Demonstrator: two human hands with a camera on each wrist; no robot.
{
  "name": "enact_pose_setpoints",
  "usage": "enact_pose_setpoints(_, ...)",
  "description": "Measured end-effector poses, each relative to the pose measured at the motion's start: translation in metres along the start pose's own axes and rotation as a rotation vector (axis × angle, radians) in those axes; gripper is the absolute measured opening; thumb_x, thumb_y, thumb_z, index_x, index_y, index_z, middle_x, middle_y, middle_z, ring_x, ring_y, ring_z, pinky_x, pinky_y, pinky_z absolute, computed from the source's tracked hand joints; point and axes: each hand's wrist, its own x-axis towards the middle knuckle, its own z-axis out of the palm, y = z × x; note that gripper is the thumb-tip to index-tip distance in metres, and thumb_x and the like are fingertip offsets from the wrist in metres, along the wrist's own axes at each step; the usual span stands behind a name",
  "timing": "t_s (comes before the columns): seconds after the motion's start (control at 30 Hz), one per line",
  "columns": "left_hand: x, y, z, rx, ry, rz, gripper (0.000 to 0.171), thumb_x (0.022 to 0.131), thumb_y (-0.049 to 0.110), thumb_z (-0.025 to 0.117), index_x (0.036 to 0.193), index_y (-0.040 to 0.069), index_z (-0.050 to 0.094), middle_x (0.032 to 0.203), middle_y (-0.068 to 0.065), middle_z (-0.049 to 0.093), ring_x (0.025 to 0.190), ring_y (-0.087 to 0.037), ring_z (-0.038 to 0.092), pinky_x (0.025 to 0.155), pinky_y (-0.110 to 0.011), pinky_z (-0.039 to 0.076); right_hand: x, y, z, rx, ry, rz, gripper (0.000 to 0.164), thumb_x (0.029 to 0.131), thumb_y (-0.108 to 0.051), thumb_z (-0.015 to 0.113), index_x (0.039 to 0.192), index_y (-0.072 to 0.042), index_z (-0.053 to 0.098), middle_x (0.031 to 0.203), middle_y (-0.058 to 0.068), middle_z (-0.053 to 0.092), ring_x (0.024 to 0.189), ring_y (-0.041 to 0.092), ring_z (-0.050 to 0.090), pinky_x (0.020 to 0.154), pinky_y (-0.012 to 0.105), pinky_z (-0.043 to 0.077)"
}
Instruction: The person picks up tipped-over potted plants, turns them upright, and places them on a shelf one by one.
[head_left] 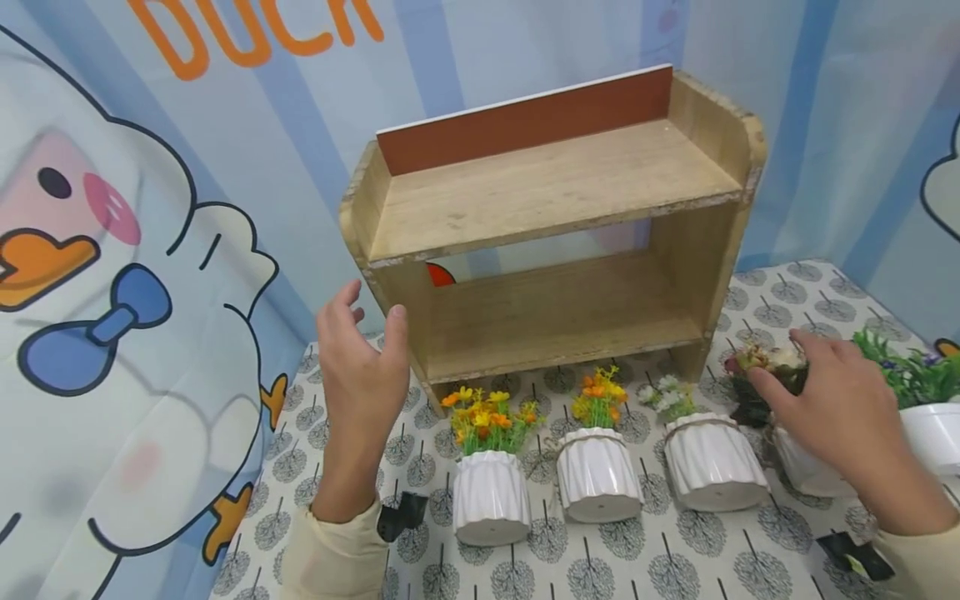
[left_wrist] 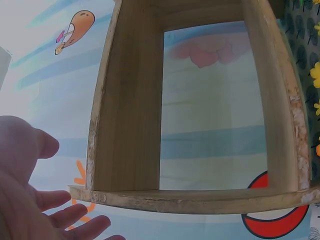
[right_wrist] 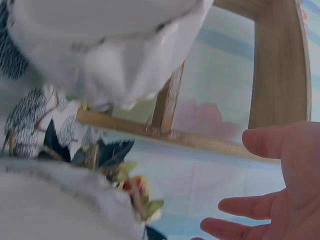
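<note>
My left hand (head_left: 365,371) is raised beside the left end of a wooden two-tier shelf (head_left: 555,196), fingers apart and holding nothing. In the left wrist view its spread fingers show near the shelf's edge. My right hand (head_left: 847,400) hovers over a white pot (head_left: 810,462) with pinkish and cream flowers (head_left: 765,358), partly hiding it. The right wrist view shows its fingers (right_wrist: 240,205) extended, with nothing between them. To the left are white fluted pots with yellow-orange flowers (head_left: 491,500), orange flowers (head_left: 600,475) and white flowers (head_left: 712,462); their bases face me.
At the far right is a white planter (head_left: 933,433) with green leaves and purple flowers. A tree-patterned cloth (head_left: 442,575) covers the table. Behind the shelf hangs a blue striped curtain (head_left: 465,50) with a cartoon duck (head_left: 150,400). A brown strip (head_left: 525,121) backs the top tier.
</note>
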Motion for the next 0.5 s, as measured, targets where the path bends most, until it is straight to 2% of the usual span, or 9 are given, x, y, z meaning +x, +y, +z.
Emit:
enact_pose_setpoints(0.27, 0.014, 0.002, -0.003, -0.06, 0.008, -0.03, 0.06, 0.102, 0.039, 0.053, 0.153, 0.01, 0.04, 0.151, -0.011, 0.044, 0.133, -0.029, 0.05, 0.105, -0.051, 0.047, 0.006, 0.02, -0.005, -0.052, -0.001, 0.112, 0.078, 0.101, -0.037, 0.057, 0.148, 0.018, 0.029, 0.138, 0.05, 0.034, 0.127, 0.066, 0.032, 0.104, 0.078, 0.03)
enact_pose_setpoints(0.37, 0.019, 0.004, -0.009, -0.077, 0.023, -0.062, 0.06, 0.102, 0.041, 0.052, 0.152, 0.011, 0.041, 0.15, -0.01, 0.045, 0.134, -0.028, 0.051, 0.107, -0.05, 0.047, 0.011, 0.026, -0.006, -0.063, -0.014, 0.158, 0.078, 0.102, -0.034, 0.056, 0.147, 0.022, 0.027, 0.139, 0.052, 0.031, 0.128, 0.067, 0.03, 0.105, 0.078, 0.029)
enact_pose_setpoints(0.5, 0.026, 0.01, -0.017, -0.097, 0.024, -0.108, 0.061, 0.102, 0.046, 0.051, 0.152, 0.013, 0.041, 0.15, -0.008, 0.046, 0.134, -0.025, 0.052, 0.108, -0.047, 0.048, 0.015, 0.038, -0.005, -0.049, -0.01, 0.205, 0.079, 0.101, -0.032, 0.057, 0.149, 0.021, 0.023, 0.142, 0.051, 0.028, 0.13, 0.068, 0.027, 0.105, 0.079, 0.028)
